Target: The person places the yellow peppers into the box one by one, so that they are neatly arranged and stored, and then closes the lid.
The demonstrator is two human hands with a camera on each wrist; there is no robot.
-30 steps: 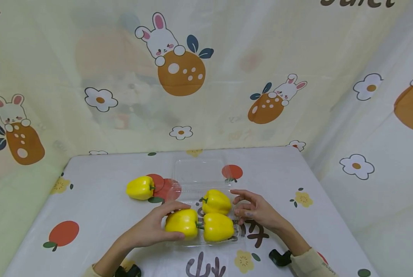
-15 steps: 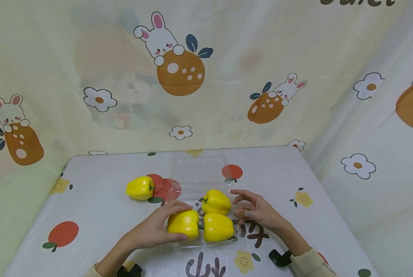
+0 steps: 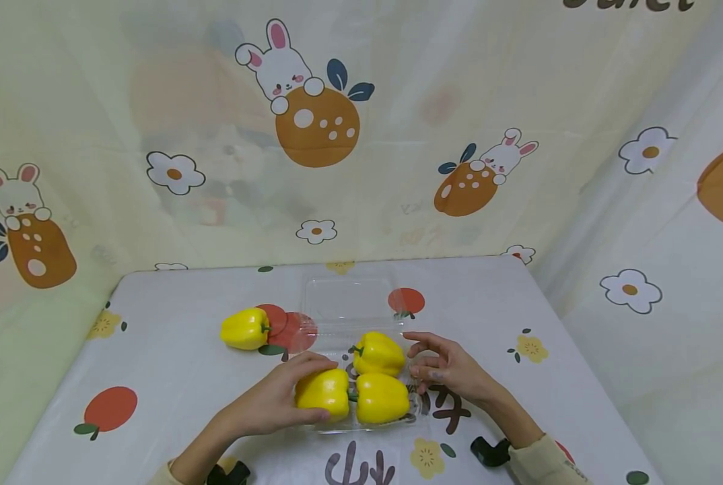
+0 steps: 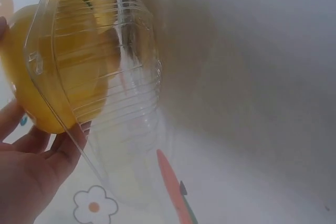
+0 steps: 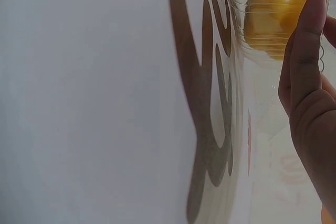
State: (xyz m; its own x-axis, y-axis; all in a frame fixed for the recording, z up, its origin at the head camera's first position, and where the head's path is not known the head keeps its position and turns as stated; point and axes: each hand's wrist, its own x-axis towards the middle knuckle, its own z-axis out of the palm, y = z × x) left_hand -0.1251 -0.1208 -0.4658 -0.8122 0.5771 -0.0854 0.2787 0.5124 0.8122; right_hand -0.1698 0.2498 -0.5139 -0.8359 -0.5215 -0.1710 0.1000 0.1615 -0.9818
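Observation:
A clear plastic clamshell box (image 3: 415,406) lies open on the table, its lid (image 3: 349,300) flat behind it. Three yellow bell peppers sit in its tray. My left hand (image 3: 270,404) grips the front-left pepper (image 3: 324,393), fingers curled over its top and thumb under its front. In the left wrist view that pepper (image 4: 31,103) shows behind the ribbed box wall (image 4: 121,77), with my left hand (image 4: 31,177) under it. My right hand (image 3: 446,367) rests loose-fingered against the box's right side, beside the back pepper (image 3: 378,352) and front-right pepper (image 3: 382,397). The right wrist view shows its fingers (image 5: 307,77) along the box wall (image 5: 252,14).
A fourth yellow pepper (image 3: 246,328) lies on the tablecloth (image 3: 174,364) left of the box. Printed curtains (image 3: 155,135) close in the back and right sides. The table's right edge (image 3: 586,377) runs near my right forearm.
My left hand has nudged the front-left pepper slightly to the right, closer against the front-right pepper. The right hand has stayed in place.

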